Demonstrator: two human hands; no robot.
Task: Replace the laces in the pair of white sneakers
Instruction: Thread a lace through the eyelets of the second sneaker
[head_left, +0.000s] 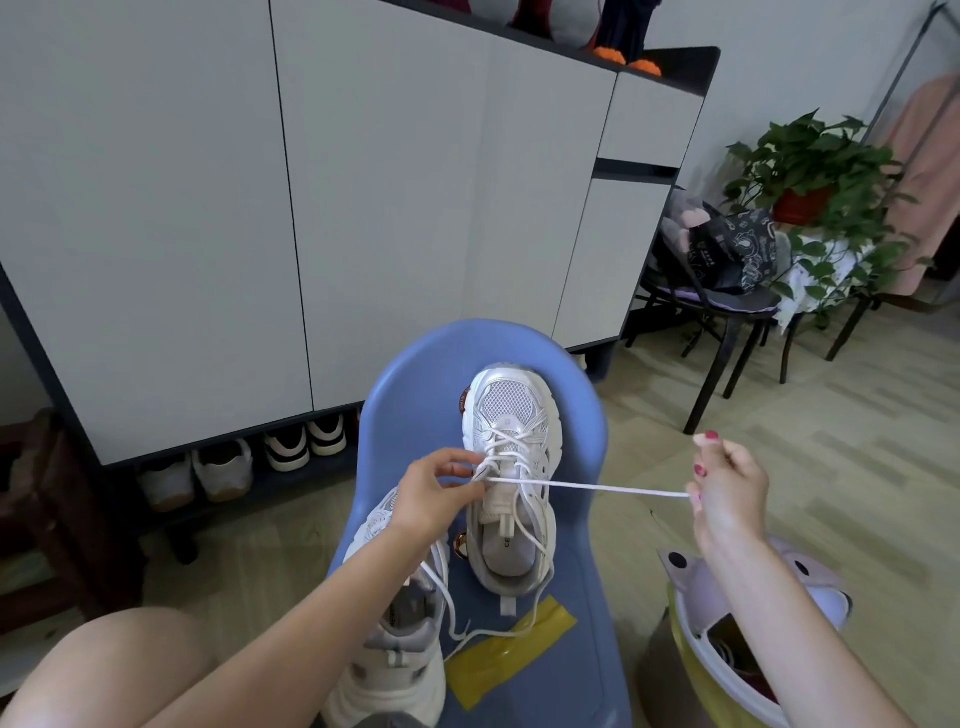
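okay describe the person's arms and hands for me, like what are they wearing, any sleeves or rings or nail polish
Both forearms are bare as far as the picture shows: no sleeves, no watch or bracelet in view. The right hand has dark red polish on the nails that show. No ring can be made out on it. On the left hand no ring shows either, and its nails are turned away, so polish there cannot be judged.
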